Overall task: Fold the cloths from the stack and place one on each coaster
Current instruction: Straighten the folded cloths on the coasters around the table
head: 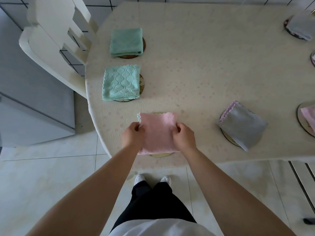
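A folded pink cloth lies on a round coaster near the table's front edge; only slivers of the coaster show. My left hand pinches the cloth's left edge and my right hand pinches its right edge. To the left, a quilted teal cloth covers a coaster, and a plain teal cloth covers another coaster further back. A grey cloth with a lilac edge sits on a coaster at the right.
More covered coasters sit along the right edge: a grey cloth at the back and a pink cloth on a coaster. A white chair stands at the table's left. The cream tablecloth covers the table.
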